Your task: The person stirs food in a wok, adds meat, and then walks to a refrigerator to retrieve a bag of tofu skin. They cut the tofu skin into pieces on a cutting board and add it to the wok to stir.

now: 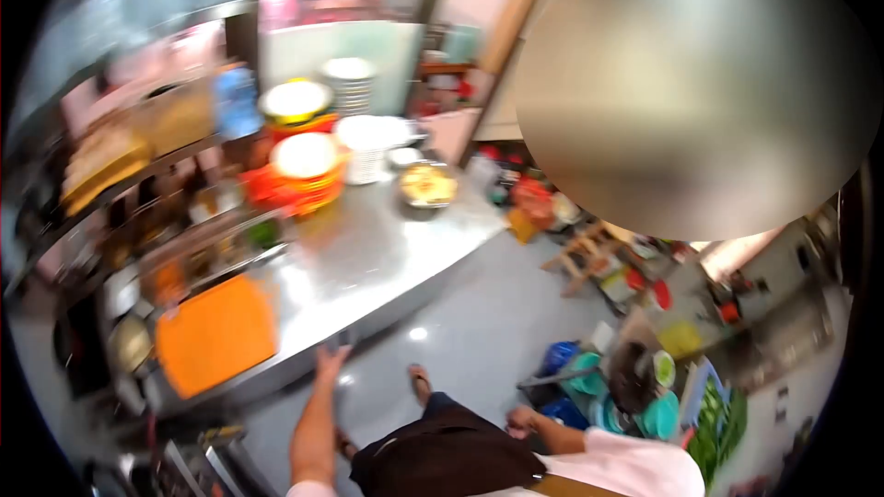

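My left hand (332, 362) reaches forward beside the front edge of the steel counter (368, 258), its fingers apart and nothing in them. An orange cutting board (218, 335) lies on the counter to the left of that hand. My right hand (521, 421) hangs low at my side with curled fingers, and nothing shows sticking out of it. Close to the right hand are blue and teal tubs (603, 414). Farther along the counter stand stacked white plates (366, 149), orange-rimmed stacks (306, 170) and a bowl of yellowish food (427, 186).
Containers of food (207, 262) line the counter's back left. Leafy greens (718, 428) lie at the lower right. A wooden stool (589, 256) and bags (534, 207) stand on the floor (460, 340) beyond. A large blurred oval hides the upper right.
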Demonstrator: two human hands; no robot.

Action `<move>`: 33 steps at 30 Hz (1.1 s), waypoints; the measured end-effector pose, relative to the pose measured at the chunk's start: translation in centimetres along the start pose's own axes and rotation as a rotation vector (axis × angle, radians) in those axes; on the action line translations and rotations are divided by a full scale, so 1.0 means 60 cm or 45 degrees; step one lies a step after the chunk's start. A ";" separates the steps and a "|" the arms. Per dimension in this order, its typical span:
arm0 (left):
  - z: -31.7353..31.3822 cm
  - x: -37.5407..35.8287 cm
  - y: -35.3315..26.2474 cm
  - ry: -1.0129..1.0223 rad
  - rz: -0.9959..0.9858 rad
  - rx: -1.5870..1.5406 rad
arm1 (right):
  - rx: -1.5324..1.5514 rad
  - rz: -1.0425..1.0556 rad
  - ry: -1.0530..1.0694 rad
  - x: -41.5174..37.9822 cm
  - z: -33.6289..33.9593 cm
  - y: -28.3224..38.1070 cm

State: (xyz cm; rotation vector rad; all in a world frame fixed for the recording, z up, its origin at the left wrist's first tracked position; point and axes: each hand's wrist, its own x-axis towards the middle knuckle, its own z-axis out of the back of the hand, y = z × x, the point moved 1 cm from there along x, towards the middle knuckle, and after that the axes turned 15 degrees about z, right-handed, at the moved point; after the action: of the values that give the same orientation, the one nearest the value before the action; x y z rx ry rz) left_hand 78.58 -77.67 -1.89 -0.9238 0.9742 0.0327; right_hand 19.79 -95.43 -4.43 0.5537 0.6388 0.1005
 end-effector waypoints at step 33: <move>-0.105 -0.434 0.279 -2.390 0.667 -0.389 | -0.213 0.760 -0.594 0.700 0.710 0.242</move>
State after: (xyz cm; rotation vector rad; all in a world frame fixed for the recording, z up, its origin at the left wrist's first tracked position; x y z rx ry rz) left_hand 51.90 -61.96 4.46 -0.4956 -0.6153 1.2760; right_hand 79.82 -91.89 8.75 0.5662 -0.0047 0.5633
